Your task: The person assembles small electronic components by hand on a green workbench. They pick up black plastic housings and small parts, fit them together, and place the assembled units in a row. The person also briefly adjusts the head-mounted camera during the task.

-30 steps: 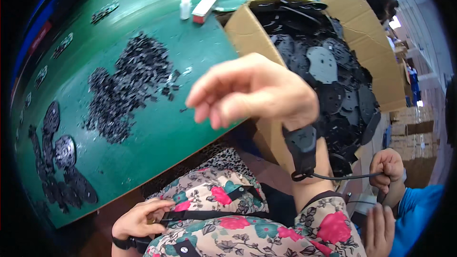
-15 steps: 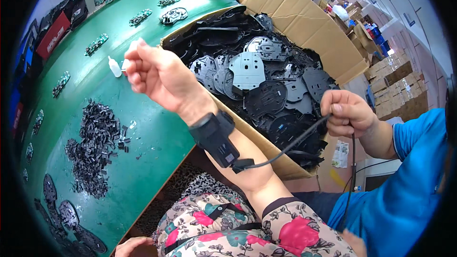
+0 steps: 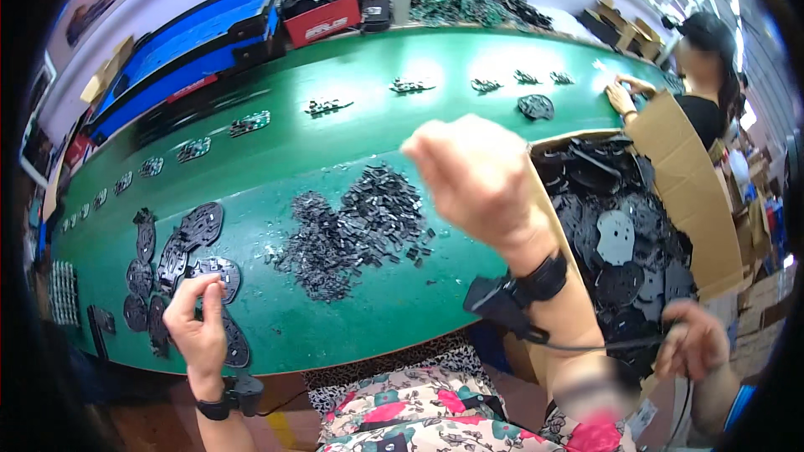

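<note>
The person's left hand (image 3: 198, 314) is resting at the near edge of the smooth green worktop (image 3: 352, 134), its fingertips pinching the rim of a flat, round black plastic plate (image 3: 219, 276) pierced with cut-outs. That grip is clamped on the plate, thumb and forefinger together over its edge. The plate is lying at the near end of a loose overlapping stack of similar dark discs (image 3: 172, 255), which is spreading just to the left of the hand.

The right hand (image 3: 477, 172) is hanging raised above the worktop, blurred, its fingers curled loosely together into a soft fist; whether it is gripping anything, I cannot tell. A black strap with a small boxy device (image 3: 512, 301) is sitting on its wrist, a thin cable trailing from it.

Just to the right of the left hand, a rough heap of small black plastic scraps (image 3: 352, 230) is lying jagged and matte. Further right of it, an open brown cardboard box (image 3: 682, 192) is holding many more of the perforated black plates. Another person's hand (image 3: 693, 343) is gripping the cable near the box's near corner.
</note>
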{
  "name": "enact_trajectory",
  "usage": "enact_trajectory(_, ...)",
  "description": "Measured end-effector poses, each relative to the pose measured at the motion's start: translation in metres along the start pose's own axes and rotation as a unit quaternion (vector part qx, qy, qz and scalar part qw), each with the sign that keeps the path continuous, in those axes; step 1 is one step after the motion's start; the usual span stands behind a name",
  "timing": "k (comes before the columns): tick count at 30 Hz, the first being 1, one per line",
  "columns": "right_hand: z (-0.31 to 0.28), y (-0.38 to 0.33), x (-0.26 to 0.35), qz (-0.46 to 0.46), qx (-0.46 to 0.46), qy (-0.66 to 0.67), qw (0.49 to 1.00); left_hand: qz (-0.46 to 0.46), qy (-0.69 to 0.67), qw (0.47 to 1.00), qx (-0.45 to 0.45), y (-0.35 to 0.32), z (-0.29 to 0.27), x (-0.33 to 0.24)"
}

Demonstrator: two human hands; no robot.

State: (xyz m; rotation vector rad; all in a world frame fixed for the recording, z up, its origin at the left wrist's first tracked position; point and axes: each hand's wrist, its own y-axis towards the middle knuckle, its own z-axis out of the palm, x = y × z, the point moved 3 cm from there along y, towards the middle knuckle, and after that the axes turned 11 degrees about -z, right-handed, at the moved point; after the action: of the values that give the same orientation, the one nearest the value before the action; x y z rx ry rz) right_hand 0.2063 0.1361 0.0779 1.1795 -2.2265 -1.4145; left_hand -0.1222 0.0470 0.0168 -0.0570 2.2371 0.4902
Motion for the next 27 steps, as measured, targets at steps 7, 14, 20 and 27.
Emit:
enact_trajectory(7,0.061,0.007,0.042,0.009,0.075,0.011,0.997,-0.194,-0.379,0.83,0.36,-0.039,0.117,-0.048)
enact_trajectory(14,0.056,0.027,0.071,0.444,-0.014,0.44,0.781,-0.11,-0.356,0.822,0.429,-0.051,0.137,-0.084)
enact_trajectory(20,0.055,0.007,0.089,0.452,-0.008,0.554,0.699,-0.14,-0.326,0.804,0.478,-0.065,0.132,-0.077)
enact_trajectory(27,0.003,-0.013,0.014,0.38,-0.179,0.371,0.828,-0.015,-0.271,0.865,0.422,-0.016,0.072,-0.035)
